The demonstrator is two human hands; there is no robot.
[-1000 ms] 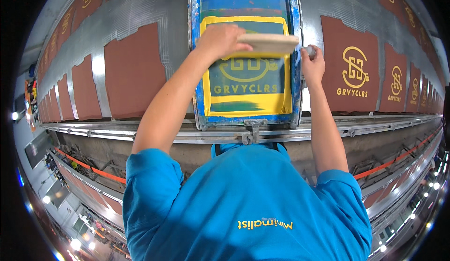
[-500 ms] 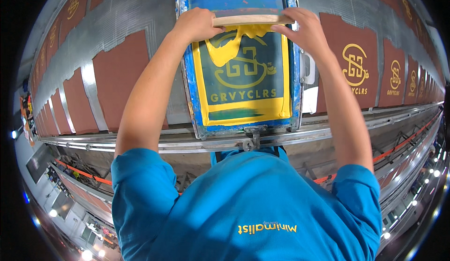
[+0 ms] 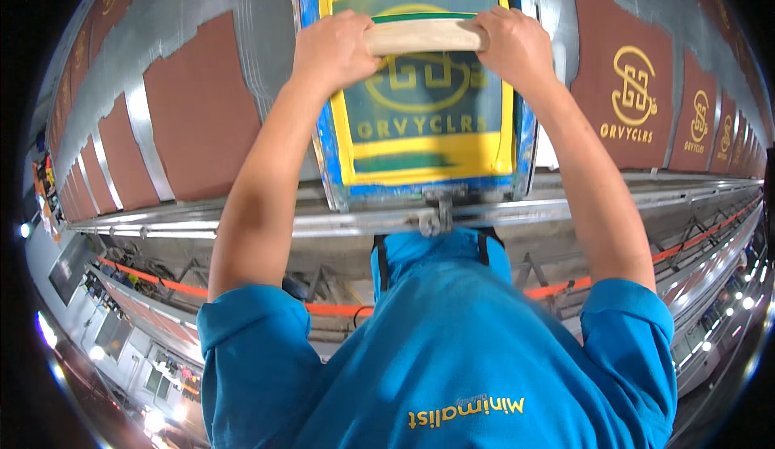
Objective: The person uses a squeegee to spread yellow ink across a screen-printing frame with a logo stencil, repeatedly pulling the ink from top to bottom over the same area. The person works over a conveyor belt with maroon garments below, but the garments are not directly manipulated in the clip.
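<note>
Both of my hands grip a squeegee (image 3: 424,37) by its pale wooden handle, my left hand (image 3: 339,50) wrapped round one end and my right hand (image 3: 517,45) round the other. A strip of its green blade shows just beyond the handle. Beneath lies a printing screen (image 3: 345,146) in a blue, ink-stained frame, with yellow ink banding its edges. The mesh carries a round emblem with lettering below, partly covered by the squeegee and my hands. No thick pool of ink shows on the near side of the handle.
Brown fabric panels lie along the grey printing table; the one at right (image 3: 626,78) bears a yellow print, the one at left (image 3: 198,110) is plain. A metal rail (image 3: 323,223) with a clamp (image 3: 436,219) runs along the near edge. My torso is close to it.
The squeegee has come nearer to me across the screen, now over the emblem. Its handle has tilted, and the thick yellow ink on the near side no longer shows. My view has shifted slightly.
</note>
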